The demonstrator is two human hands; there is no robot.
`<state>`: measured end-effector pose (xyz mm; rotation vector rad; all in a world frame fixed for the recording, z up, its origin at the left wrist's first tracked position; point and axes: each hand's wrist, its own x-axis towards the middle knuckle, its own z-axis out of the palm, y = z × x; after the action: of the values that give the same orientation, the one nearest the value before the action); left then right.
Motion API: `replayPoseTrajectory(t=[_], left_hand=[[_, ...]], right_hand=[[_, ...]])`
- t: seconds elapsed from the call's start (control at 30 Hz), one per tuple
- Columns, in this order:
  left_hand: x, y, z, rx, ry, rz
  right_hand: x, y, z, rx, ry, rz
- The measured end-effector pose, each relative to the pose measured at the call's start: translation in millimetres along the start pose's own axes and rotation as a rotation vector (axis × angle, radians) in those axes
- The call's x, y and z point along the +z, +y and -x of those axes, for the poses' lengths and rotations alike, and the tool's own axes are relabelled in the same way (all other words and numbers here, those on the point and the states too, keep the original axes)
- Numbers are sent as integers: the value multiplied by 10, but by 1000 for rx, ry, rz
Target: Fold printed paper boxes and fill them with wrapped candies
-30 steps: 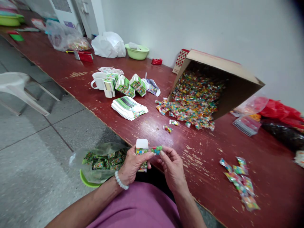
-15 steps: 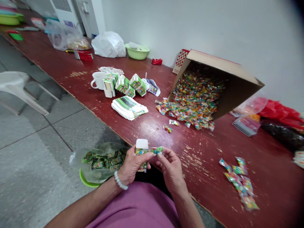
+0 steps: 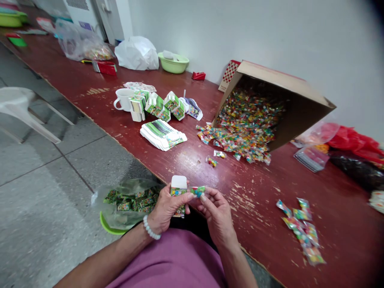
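Note:
My left hand (image 3: 168,208) is closed around a small printed candy box (image 3: 179,184) whose white top flap stands up. Its thumb reaches across the box front toward a small candy packet (image 3: 197,191), clear film with colourful sweets inside. That packet is pinched by my right hand (image 3: 217,212), just right of the box. Beyond my hands lie a stack of flat cartons (image 3: 163,135) and several folded green boxes (image 3: 157,106). A cardboard box (image 3: 288,80) on its side spills many candy packets (image 3: 244,140) onto the table.
A red, worn table (image 3: 252,200) runs along the wall. Several loose packets (image 3: 301,230) lie at right. Below its edge, a lined green basin (image 3: 112,228) holds filled boxes (image 3: 138,200). A white mug (image 3: 123,99), a pale green bowl (image 3: 174,64) and a white stool (image 3: 24,100) stand farther left.
Almost nothing differs. Both hands keep their hold on the box and the packet, and the view has shifted very slightly.

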<state>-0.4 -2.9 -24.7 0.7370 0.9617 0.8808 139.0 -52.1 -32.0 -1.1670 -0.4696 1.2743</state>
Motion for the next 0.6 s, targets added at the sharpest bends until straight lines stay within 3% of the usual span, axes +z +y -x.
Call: replayPoseTrajectory(t=[0.6], left_hand=[[-54, -57, -30, -25, -22, 2]], right_hand=[[-19, 46, -2, -5, 22, 38]])
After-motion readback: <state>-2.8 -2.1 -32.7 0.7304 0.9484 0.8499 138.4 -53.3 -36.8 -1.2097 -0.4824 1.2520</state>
